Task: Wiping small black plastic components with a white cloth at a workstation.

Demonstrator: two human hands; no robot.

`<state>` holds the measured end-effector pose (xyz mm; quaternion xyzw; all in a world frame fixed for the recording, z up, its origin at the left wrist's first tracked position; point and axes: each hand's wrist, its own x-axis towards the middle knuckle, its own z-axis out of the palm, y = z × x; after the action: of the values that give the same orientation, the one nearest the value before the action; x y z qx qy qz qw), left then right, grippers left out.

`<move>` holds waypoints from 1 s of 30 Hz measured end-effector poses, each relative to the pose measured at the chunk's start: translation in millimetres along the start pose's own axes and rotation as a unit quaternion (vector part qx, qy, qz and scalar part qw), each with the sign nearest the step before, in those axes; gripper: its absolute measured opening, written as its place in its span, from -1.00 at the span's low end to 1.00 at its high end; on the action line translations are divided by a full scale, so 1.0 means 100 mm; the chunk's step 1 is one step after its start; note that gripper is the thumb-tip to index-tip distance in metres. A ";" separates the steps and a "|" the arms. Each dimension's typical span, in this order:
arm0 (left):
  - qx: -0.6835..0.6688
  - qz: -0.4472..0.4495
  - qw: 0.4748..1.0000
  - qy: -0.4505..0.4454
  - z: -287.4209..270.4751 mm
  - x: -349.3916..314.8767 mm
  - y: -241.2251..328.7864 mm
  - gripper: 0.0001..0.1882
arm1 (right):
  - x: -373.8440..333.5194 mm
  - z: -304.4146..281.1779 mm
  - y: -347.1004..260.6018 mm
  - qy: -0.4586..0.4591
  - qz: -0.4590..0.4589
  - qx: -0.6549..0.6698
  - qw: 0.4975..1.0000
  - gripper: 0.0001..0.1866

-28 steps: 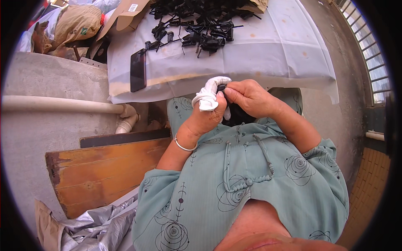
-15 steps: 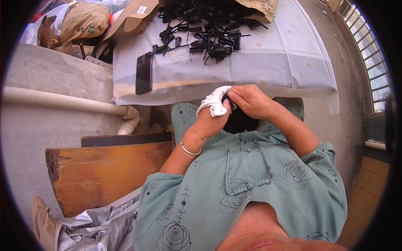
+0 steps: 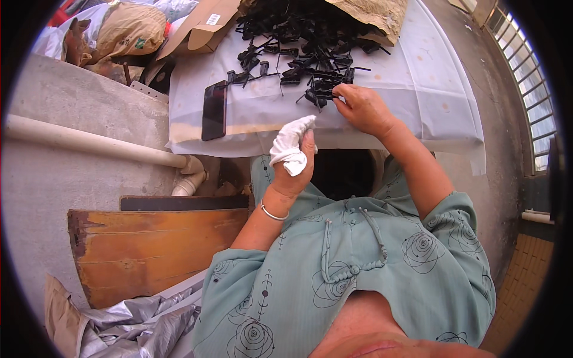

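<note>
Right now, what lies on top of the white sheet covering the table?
On the white sheet lie a pile of small black plastic parts, a black phone, torn brown paper, and the right hand. The tabletop beneath is covered.

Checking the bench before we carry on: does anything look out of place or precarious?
The dark phone lies at the table's front-left corner, its near end at the edge, where a knock could drop it. The black parts lie in a loose heap the right hand touches; the left hand holds a white cloth.
</note>
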<state>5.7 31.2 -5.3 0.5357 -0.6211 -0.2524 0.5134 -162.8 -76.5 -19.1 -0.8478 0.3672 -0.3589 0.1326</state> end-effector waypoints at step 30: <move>-0.235 -0.161 0.943 -0.173 -0.01 -0.04 0.26 -0.72 | -0.45 -0.36 -0.78 -0.081 0.136 0.284 0.946 -0.78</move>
<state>-4.3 43.3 16.2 0.4408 -0.5292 -0.5588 0.4620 -168.2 11.5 21.1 -0.7431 0.3501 -0.3568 0.4449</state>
